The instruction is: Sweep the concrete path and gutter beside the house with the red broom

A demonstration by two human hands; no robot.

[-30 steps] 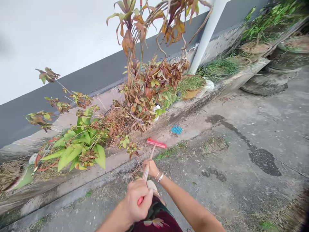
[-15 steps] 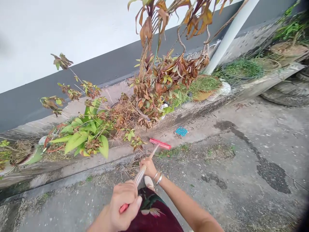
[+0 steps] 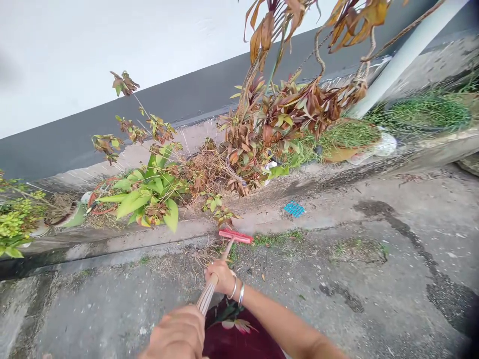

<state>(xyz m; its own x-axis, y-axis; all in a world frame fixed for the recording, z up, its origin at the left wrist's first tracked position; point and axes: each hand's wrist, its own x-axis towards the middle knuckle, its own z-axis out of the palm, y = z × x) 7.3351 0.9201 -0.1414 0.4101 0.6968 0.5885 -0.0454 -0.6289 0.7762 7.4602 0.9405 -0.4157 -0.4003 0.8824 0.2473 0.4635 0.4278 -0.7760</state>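
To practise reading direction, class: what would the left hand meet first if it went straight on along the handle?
The left hand would probably meet the right hand, gripping the same handle nearer its red head; the gap's depth is unclear.

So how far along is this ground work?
Done: nothing I can confirm as finished.
In hand: the left hand and right hand both grip the handle, its red head down by the grass strip.
Probably left: dry stalks beside the head, and maybe the blue mesh piece lying further along.
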